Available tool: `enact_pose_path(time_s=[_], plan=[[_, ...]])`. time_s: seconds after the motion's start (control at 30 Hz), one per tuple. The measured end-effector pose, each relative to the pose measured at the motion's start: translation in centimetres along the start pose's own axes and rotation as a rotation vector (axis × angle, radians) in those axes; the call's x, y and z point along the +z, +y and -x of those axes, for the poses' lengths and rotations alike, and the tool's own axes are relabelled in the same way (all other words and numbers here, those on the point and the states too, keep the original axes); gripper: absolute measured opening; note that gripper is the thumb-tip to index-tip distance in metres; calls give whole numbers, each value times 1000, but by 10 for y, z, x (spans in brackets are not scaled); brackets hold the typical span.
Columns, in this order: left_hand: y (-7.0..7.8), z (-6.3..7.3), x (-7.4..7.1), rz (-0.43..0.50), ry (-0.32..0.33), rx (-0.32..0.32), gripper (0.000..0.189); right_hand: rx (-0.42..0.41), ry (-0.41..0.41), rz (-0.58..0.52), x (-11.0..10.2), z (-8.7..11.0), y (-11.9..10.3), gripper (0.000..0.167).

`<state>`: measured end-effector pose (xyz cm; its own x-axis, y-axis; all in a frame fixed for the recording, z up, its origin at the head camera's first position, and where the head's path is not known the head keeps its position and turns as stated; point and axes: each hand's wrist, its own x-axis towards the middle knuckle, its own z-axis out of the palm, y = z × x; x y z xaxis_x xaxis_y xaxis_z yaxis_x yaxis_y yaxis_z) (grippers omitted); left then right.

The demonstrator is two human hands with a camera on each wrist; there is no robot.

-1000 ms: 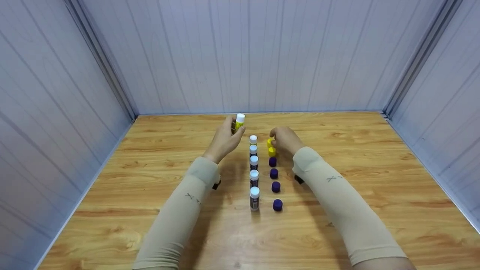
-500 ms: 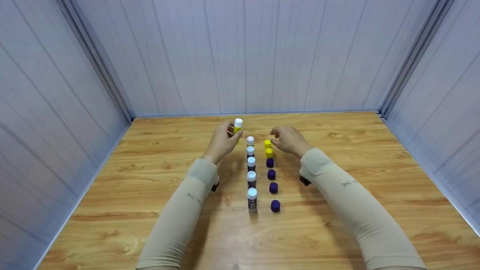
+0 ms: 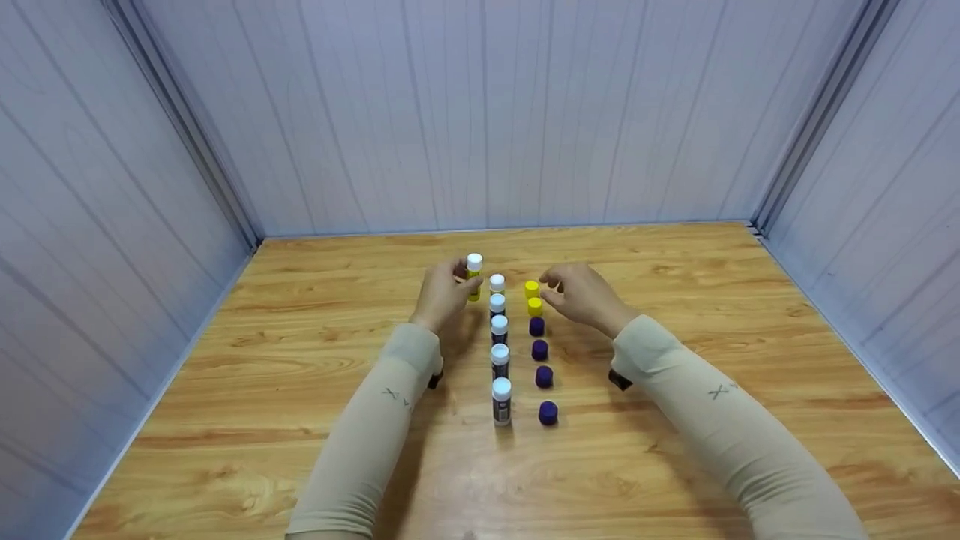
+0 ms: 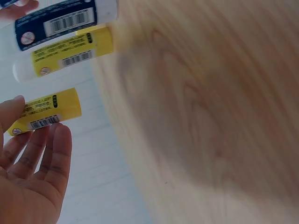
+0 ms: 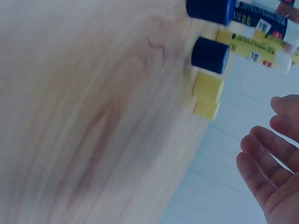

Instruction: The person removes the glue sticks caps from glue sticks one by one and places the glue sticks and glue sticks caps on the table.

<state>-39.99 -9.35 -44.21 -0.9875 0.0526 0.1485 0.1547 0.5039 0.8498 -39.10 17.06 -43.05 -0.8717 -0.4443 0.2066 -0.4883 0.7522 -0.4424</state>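
Observation:
My left hand (image 3: 441,296) pinches an upright yellow glue stick (image 4: 51,109) with a white top between thumb and fingers, at the far end of a row of glue sticks. Nearest it in that row is another yellow glue stick (image 4: 70,52); closer to me stand several dark blue glue sticks (image 3: 502,409) with white tops. To the right of them runs a line of caps, with a far yellow cap (image 3: 532,289), a second yellow cap (image 3: 535,306) and several dark blue caps (image 3: 548,412). Beside the yellow caps, my right hand (image 3: 581,296) holds nothing, its fingers loosely bent.
Everything stands on a wood-grain table (image 3: 285,360). A pale panelled wall (image 3: 480,112) rises along its back edge, with a left side wall (image 3: 90,262) and a right side wall (image 3: 862,225).
The left hand has brought its glue stick down toward the table, level with the row. My right hand has let go of the far yellow cap and moved slightly right of it.

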Motion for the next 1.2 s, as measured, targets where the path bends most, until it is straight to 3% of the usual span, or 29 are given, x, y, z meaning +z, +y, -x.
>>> enact_pose_path(time_s=[0.23, 0.6, 0.9, 1.2], plan=[[-5, -2, 9, 33, -20, -107, 28, -57, 23, 3, 3, 14, -5, 29], [-8, -4, 17, 95, -21, -171, 29, -99, 55, 4, 6, 29, -1, 27], [-8, -6, 19, 231, -58, -192, 34, -99, 62, -19, 5, 33, -1, 27], [-11, -7, 20, 161, -116, -140, 41, -88, 68, -23, 5, 37, 2, 27]])
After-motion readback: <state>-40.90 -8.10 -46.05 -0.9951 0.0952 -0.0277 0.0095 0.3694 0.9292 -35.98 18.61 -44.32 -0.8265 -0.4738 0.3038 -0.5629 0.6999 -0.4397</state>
